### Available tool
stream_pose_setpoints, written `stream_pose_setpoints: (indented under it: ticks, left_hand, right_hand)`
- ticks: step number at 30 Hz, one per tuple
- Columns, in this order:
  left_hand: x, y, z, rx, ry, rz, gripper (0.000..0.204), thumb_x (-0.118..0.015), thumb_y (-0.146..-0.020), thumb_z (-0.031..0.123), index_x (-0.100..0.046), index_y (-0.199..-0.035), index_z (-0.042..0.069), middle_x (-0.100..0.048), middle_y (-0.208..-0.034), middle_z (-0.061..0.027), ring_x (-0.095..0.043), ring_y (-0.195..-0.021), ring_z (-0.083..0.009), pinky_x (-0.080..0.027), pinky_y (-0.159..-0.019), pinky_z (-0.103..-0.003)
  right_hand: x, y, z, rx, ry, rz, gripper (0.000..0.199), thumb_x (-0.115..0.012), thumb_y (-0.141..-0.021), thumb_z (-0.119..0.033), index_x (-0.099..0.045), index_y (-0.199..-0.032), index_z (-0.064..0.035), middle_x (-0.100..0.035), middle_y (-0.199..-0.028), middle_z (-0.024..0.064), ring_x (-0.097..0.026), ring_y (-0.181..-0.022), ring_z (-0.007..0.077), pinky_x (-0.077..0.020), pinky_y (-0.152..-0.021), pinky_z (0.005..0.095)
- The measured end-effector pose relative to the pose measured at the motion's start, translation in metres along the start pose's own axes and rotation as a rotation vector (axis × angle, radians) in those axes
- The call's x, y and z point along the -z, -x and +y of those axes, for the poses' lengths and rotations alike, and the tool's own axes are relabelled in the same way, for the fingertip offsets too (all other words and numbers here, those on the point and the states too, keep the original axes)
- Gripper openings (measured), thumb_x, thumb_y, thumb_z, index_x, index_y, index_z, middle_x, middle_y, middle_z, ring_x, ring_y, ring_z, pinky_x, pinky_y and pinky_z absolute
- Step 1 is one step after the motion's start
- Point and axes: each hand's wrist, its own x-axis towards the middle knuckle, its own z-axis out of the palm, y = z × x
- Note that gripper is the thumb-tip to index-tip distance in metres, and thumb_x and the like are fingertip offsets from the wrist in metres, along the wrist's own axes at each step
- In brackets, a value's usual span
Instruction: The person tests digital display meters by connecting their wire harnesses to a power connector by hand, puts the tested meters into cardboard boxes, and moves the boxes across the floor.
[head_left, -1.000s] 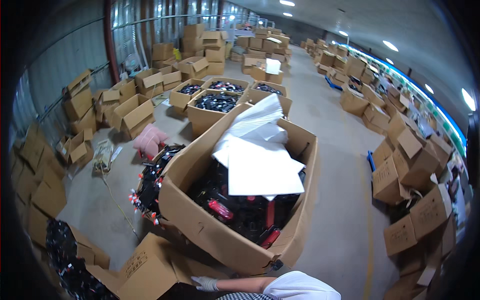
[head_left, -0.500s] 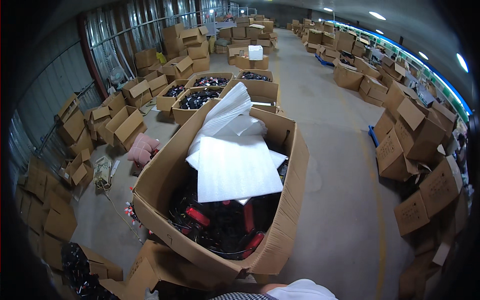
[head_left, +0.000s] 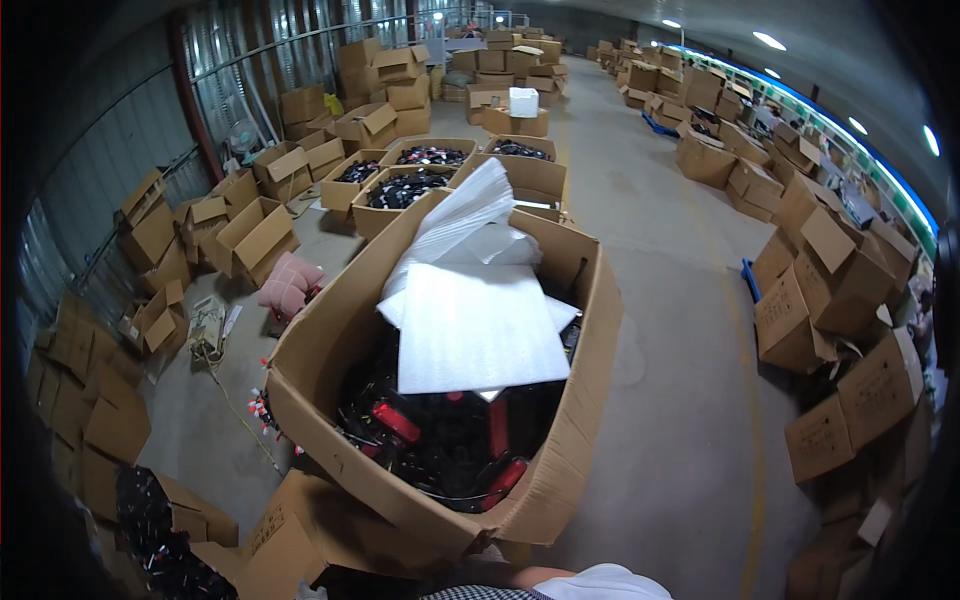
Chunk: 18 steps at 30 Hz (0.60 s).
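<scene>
A large open cardboard box (head_left: 350,492) stands directly before me. Sheets of white packing foam (head_left: 483,330) lie over the back and middle of its contents. Below them show dark cables with red parts (head_left: 395,423). My right forearm (head_left: 540,577) reaches leftward under the box's near edge; a pale bit of my right hand (head_left: 487,556) shows by the near corner, its fingers hidden. Of my left hand, only a greyish gloved tip (head_left: 311,592) appears at the lower edge, beside a smaller open carton (head_left: 290,545). Whether either hand grips anything cannot be seen.
Behind the large box stand several cartons filled with dark parts (head_left: 405,188). A bundle of black cables (head_left: 150,520) lies at the lower left. Empty cartons (head_left: 255,240) line the left wall, and stacked boxes (head_left: 805,290) line the right side. A pink cushion (head_left: 290,284) sits left.
The view has shifted slightly, so the scene sits a little lower at the far end and higher up close. A pale bit of my right hand now shows at the box's near corner.
</scene>
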Motion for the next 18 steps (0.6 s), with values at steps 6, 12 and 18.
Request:
stream_pose_setpoints:
  ticks: [6,12,18]
  left_hand:
    - [-0.049,-0.044,0.029,-0.002,0.032,0.074,0.055,-0.055,-0.079,0.032,-0.05,-0.12,-0.004,-0.061,-0.103,-0.0239,-0.062,-0.081,-0.0308,-0.05,-0.068,-0.041]
    - [-0.097,-0.069,0.056,0.018,0.101,0.137,0.056,-0.057,-0.079,0.032,-0.049,-0.121,-0.004,-0.059,-0.106,-0.0237,-0.061,-0.085,-0.0311,-0.049,-0.072,-0.041]
    - [-0.109,-0.089,0.057,0.067,0.159,0.229,0.056,-0.058,-0.079,0.031,-0.048,-0.122,-0.004,-0.058,-0.109,-0.0235,-0.059,-0.089,-0.0315,-0.047,-0.075,-0.041]
  right_hand:
    - [0.062,0.039,0.034,-0.033,0.023,0.051,0.055,-0.055,-0.082,-0.029,-0.042,-0.13,-0.0053,-0.05,-0.123,0.0225,-0.05,-0.112,0.035,-0.0389,-0.096,0.0387]
    - [0.122,0.083,0.064,-0.079,0.057,0.069,0.054,-0.055,-0.082,-0.029,-0.043,-0.129,-0.0059,-0.051,-0.123,0.0222,-0.051,-0.111,0.0347,-0.0391,-0.096,0.0388]
    - [0.169,0.096,0.074,-0.084,0.078,0.078,0.053,-0.055,-0.082,-0.03,-0.044,-0.128,-0.0066,-0.051,-0.123,0.0218,-0.051,-0.111,0.0344,-0.0394,-0.096,0.0388]
